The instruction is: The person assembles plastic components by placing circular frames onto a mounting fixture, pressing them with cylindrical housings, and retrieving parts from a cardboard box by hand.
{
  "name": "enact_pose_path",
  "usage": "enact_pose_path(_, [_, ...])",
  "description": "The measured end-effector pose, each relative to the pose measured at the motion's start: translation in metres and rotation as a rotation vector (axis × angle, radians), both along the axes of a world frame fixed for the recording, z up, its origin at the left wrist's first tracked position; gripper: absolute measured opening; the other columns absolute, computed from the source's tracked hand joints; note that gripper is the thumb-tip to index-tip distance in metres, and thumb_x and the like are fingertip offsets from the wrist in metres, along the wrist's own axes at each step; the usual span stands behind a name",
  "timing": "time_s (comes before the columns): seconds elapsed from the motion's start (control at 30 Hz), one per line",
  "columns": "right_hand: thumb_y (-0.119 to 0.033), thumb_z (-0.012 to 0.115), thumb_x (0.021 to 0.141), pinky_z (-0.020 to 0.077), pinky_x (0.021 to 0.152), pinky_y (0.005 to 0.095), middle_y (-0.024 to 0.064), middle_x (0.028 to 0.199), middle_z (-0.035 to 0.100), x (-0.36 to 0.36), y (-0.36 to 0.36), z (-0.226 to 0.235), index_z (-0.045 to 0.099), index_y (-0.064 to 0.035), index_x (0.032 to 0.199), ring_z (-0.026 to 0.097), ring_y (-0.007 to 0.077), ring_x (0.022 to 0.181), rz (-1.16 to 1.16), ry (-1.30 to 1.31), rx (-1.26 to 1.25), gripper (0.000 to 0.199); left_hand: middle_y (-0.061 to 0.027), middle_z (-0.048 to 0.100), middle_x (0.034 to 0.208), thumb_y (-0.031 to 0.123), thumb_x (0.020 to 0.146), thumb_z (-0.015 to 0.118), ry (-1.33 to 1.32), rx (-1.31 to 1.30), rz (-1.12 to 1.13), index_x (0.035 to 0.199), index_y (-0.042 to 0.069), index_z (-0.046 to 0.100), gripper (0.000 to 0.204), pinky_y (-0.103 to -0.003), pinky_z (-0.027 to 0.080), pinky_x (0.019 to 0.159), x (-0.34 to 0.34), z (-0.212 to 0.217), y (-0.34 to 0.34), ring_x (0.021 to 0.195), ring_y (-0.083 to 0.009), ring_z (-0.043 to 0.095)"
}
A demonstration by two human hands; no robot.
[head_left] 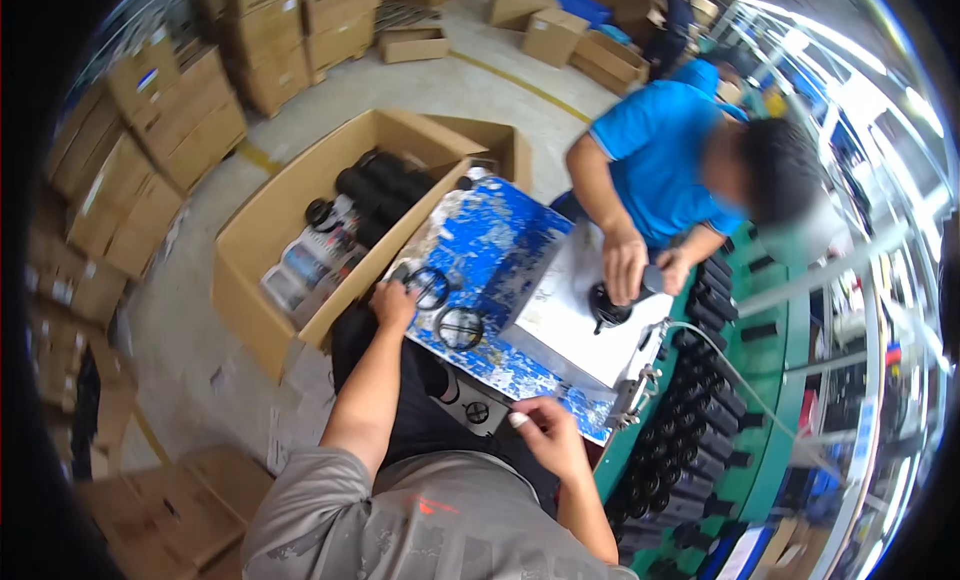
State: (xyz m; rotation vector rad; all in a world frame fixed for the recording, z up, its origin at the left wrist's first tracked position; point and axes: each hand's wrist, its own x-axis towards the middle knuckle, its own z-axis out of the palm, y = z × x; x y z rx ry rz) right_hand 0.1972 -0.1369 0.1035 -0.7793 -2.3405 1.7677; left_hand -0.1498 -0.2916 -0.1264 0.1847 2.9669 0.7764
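My left hand (393, 305) reaches forward to the near edge of a worn blue-painted worktable (500, 235) and touches a black ring-shaped part (430, 287). A second black ring (461, 328) lies on the blue top just to its right. My right hand (543, 432) is closed at the table's near corner, close to my body, next to a small round black part (477, 412); what it grips is too small to make out.
A large open cardboard box (300, 230) holding black cylindrical parts stands left of the table. A co-worker in a blue shirt (665, 155) handles a black part on a white block (580, 315). Rows of black parts fill a green conveyor (770, 355) on the right. Stacked cartons line the back.
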Motion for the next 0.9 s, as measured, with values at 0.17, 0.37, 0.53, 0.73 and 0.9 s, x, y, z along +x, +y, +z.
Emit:
enact_pose_path(0.17, [-0.008, 0.073, 0.097, 0.0513, 0.074, 0.0245, -0.0003, 0.096, 0.068, 0.011, -0.022, -0.014, 0.069, -0.0014, 0.114, 0.060, 0.0063, 0.082, 0.137, -0.024, -0.209, 0.019, -0.0226, 0.067, 0.093, 0.020, 0.095, 0.071, 0.158, 0.275, -0.026, 0.102, -0.002, 0.063, 0.025, -0.047, 0.054, 0.081, -0.018, -0.008, -0.058, 0.088, -0.0396, 0.068])
enact_pose_path(0.37, [-0.012, 0.074, 0.097, 0.0511, 0.074, 0.0256, 0.0020, 0.098, 0.069, 0.014, -0.009, -0.017, 0.066, -0.0006, 0.119, 0.060, 0.0065, 0.083, 0.121, -0.027, -0.202, 0.026, -0.0095, 0.063, 0.102, 0.016, 0.106, 0.058, -0.115, 1.168, -0.090, 0.120, 0.000, 0.058, 0.021, -0.028, 0.057, 0.063, 0.079, 0.125, -0.036, 0.074, -0.0195, 0.070])
enact_pose_path(0.53, [-0.019, 0.076, 0.095, 0.0517, 0.074, 0.0296, 0.0054, 0.095, 0.069, 0.000, -0.024, -0.031, 0.063, -0.0004, 0.122, 0.062, 0.0108, 0.082, -0.102, 0.068, 0.030, 0.035, -0.0084, 0.067, 0.104, 0.010, 0.102, 0.064, -0.465, 0.859, -0.582, 0.133, 0.003, 0.057, 0.032, -0.026, 0.058, 0.068, 0.185, 0.156, -0.012, 0.081, -0.0142, 0.068])
enact_pose_path(0.73, [-0.023, 0.076, 0.093, 0.0539, 0.075, 0.0371, 0.0116, 0.090, 0.070, 0.023, -0.014, -0.057, 0.062, 0.0002, 0.114, 0.067, 0.0221, 0.079, -0.163, -0.065, -0.229, 0.035, -0.0085, 0.069, 0.109, 0.003, 0.096, 0.071, -1.041, 1.171, -0.438, 0.135, 0.001, 0.054, 0.042, -0.028, 0.060, 0.077, 0.233, 0.153, -0.005, 0.090, -0.0147, 0.069])
enact_pose_path(0.9, [-0.025, 0.077, 0.091, 0.0545, 0.077, 0.0388, 0.0152, 0.090, 0.069, 0.039, -0.001, -0.058, 0.062, 0.0019, 0.112, 0.068, 0.0269, 0.080, -0.097, -0.090, -0.148, 0.037, -0.0088, 0.068, 0.115, -0.005, 0.093, 0.071, -1.204, 1.038, -0.446, 0.136, -0.002, 0.052, 0.047, -0.030, 0.060, 0.084, 0.239, 0.145, 0.013, 0.094, -0.0146, 0.068])
